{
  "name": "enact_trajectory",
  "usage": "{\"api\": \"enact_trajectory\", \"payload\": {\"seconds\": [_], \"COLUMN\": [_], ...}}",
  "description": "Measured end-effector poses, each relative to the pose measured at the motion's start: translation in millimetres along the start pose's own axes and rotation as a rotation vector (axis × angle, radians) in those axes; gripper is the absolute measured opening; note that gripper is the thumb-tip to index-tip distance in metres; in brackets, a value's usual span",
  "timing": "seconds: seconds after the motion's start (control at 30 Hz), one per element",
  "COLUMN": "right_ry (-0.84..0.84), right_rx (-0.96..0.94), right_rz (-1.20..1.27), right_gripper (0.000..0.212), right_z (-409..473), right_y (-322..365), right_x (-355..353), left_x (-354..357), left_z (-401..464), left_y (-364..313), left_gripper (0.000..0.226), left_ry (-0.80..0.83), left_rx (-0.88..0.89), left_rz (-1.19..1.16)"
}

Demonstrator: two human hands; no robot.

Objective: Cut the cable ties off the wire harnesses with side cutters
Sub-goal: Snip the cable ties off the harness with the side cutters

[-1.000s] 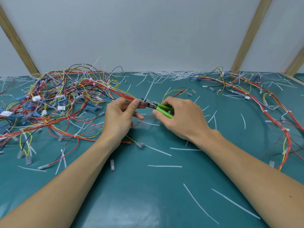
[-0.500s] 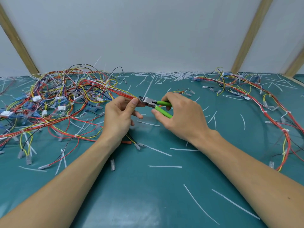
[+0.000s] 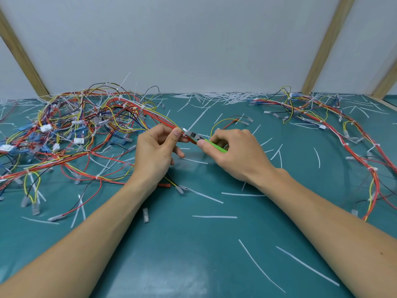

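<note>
Just beside left fingers (image 3: 177,134): cutters (image 3: 194,135).

Single head-worn wide-angle view looking forward and down, close over teal table (image 3: 193,254); forearms entering from 5 and 7 o'clock, white wall (image 3: 193,39) filling 12 o'clock.

Green-handled side cutters (image 3: 200,140) at red-and-yellow wire harness (image 3: 165,123), mid-table.
</note>
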State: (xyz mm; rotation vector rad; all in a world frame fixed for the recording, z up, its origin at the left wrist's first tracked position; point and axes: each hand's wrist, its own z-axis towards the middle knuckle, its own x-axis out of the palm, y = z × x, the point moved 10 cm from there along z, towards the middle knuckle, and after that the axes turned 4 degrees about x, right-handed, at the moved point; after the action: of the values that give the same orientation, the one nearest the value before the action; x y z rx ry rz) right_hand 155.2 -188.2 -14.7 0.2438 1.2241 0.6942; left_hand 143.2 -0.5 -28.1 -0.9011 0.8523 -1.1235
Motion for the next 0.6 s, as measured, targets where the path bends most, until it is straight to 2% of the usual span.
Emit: {"api": "enact_trajectory", "payload": {"seconds": [0.5,0.6], "right_ry": [0.017,0.086], "right_rx": [-0.033,0.005], "right_rz": [-0.050,0.037], "right_gripper": [0.054,0.055], "right_z": [1.6,3.3], "right_y": [5.4,-0.1], "right_x": [3.0,4.3], "left_x": [-1.2,-0.2], "left_z": [-0.5,-0.6], "left_y": [0.8,0.7], "left_gripper": [0.019,0.020], "left_ry": [-0.006,0.001], "left_rx": [-0.013,-0.021], "left_rz": [0.006,0.001]}}
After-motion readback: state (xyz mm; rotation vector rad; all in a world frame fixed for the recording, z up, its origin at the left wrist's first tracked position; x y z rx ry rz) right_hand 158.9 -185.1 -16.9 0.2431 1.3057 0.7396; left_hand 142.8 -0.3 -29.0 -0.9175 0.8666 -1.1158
